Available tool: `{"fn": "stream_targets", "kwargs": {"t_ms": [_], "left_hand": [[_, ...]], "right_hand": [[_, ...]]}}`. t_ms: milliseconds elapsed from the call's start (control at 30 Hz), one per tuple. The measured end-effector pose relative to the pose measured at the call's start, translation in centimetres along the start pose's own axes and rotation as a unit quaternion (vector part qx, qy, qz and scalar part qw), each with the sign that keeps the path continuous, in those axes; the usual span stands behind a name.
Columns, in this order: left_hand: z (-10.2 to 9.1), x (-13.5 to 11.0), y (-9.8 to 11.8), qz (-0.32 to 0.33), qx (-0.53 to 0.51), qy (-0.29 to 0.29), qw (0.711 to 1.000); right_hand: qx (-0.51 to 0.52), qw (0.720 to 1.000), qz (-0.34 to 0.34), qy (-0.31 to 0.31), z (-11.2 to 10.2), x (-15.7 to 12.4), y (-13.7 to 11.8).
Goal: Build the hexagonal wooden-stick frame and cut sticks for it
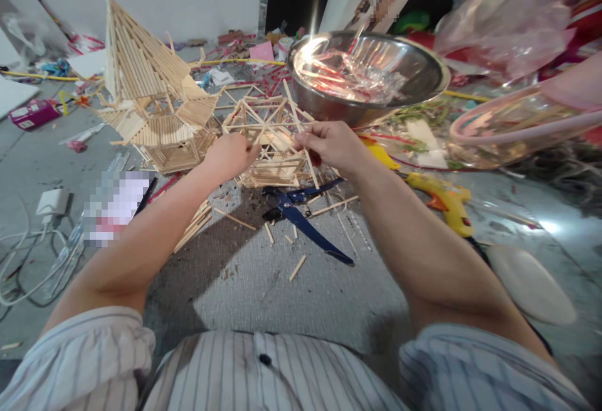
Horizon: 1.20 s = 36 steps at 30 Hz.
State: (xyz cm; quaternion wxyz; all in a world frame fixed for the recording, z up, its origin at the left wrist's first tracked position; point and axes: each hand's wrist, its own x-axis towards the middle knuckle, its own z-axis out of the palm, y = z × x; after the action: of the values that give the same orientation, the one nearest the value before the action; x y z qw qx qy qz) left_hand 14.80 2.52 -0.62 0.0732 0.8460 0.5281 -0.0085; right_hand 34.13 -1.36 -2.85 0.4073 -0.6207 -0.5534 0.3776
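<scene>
My left hand (231,155) is curled closed against the near side of a small open frame of thin wooden sticks (263,123) on the grey floor. My right hand (332,145) pinches a long thin stick (297,119) that leans across that frame. Just left stands a taller stick model with a steep pointed roof (141,78). Blue-handled cutters (305,218) lie on the floor below my hands, among cut stick pieces (297,268).
A steel bowl (423,69) holding crumpled clear wrap sits behind the frame. A yellow glue gun (444,201) lies to the right, beside a clear pink-rimmed bowl (512,132). White charger and cables (47,210) lie far left. A bundle of sticks (194,226) rests under my left forearm.
</scene>
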Motion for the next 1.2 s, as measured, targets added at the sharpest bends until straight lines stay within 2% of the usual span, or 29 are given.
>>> {"fn": "stream_targets", "kwargs": {"t_ms": [233, 1200], "left_hand": [[0.13, -0.04, 0.08, -0.006, 0.010, 0.011, 1.000], [0.15, -0.21, 0.36, -0.025, -0.011, 0.011, 1.000]], "right_hand": [[-0.002, 1.000, -0.016, 0.000, -0.06, 0.12, 0.31], [-0.013, 1.000, -0.002, 0.001, 0.05, -0.02, 0.01]]}}
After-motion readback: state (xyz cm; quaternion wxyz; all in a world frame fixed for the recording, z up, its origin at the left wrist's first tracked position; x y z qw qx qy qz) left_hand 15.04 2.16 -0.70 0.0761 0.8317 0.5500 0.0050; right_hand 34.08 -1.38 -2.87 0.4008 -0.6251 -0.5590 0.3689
